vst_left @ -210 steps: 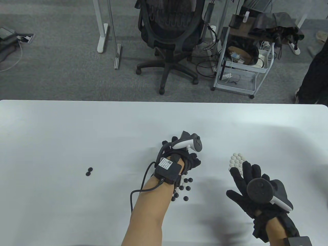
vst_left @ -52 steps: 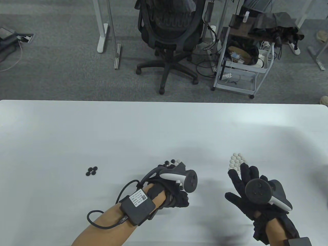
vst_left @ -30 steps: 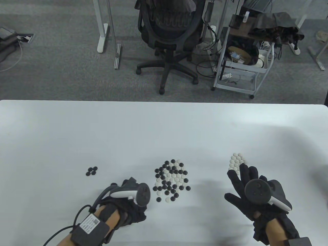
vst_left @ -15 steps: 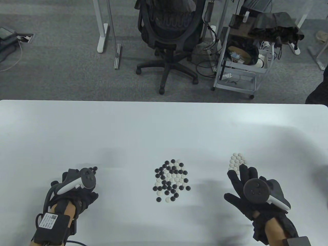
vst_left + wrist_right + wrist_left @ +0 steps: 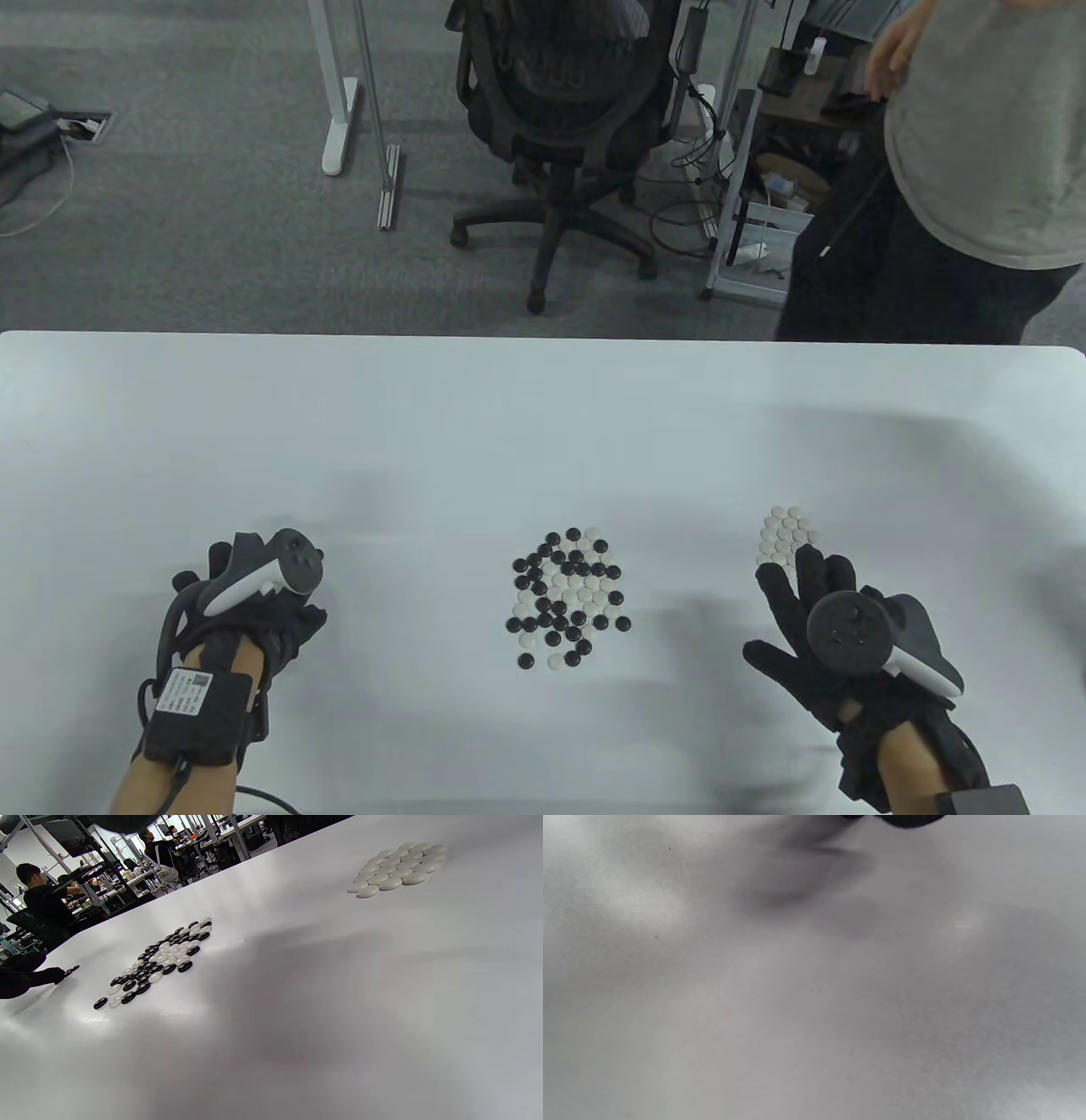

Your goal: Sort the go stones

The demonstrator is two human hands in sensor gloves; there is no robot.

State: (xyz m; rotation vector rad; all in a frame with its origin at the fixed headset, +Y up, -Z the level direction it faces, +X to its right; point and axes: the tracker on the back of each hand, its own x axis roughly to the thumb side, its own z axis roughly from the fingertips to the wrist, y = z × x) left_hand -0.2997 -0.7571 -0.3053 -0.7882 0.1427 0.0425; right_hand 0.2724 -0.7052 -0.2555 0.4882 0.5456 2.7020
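Since a moment ago the left hand (image 5: 246,598) slid over the black-stone spot at the table's left, covering those stones; whether it pinches one, I can't tell. Right hand (image 5: 819,628) rests spread just beside the white pile (image 5: 787,533), guarding it I guess. Mixed Go stones (image 5: 564,596) sit between.

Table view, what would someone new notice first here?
Probably the mixed heap of black and white Go stones at the middle of the white table. Right of it lies a tidy cluster of white stones, just beyond the open fingers of the black-gloved right hand. The black-gloved left hand sits far left.
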